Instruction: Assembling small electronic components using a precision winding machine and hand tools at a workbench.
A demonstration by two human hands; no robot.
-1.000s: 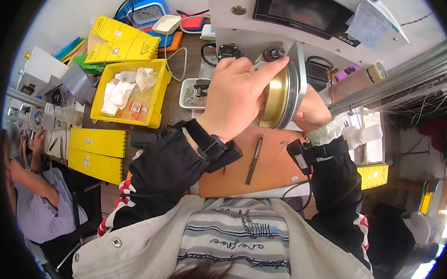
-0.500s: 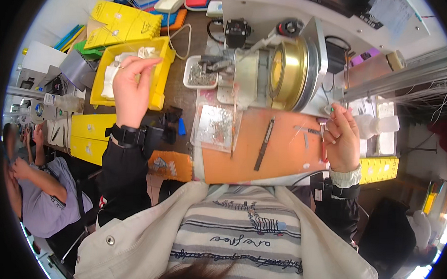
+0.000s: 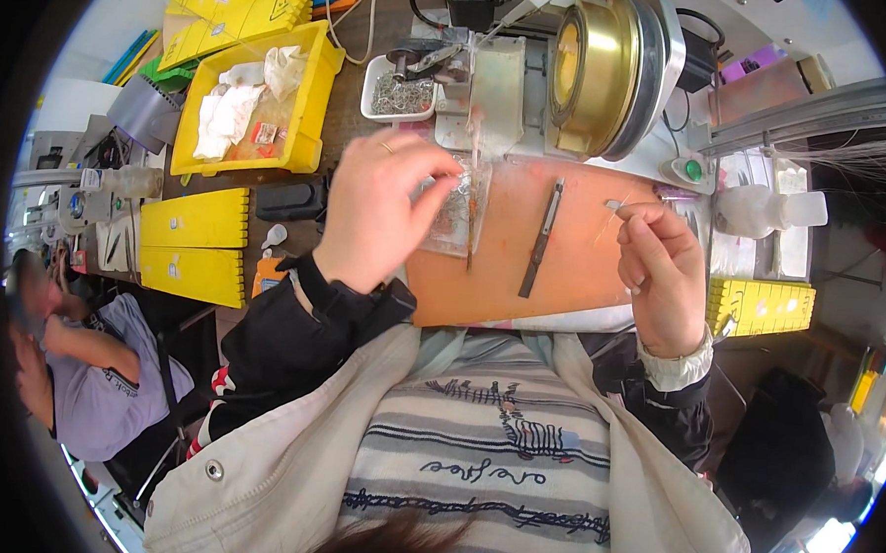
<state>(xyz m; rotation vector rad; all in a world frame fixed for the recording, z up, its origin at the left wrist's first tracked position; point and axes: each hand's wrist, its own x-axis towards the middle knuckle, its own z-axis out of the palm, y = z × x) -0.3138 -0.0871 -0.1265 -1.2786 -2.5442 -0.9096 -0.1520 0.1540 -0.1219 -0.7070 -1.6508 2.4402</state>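
Plainly small and pale grey, the piece [image 3: 613, 205] in the right hand [image 3: 666, 276].

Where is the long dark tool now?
In the head view, the dark tool lies on the orange mat, between the left hand and right hand, below the gold wheel.

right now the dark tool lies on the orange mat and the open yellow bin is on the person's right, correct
Wrong side: the head view shows the open yellow bin on the left. The dark tool lies on the orange mat.
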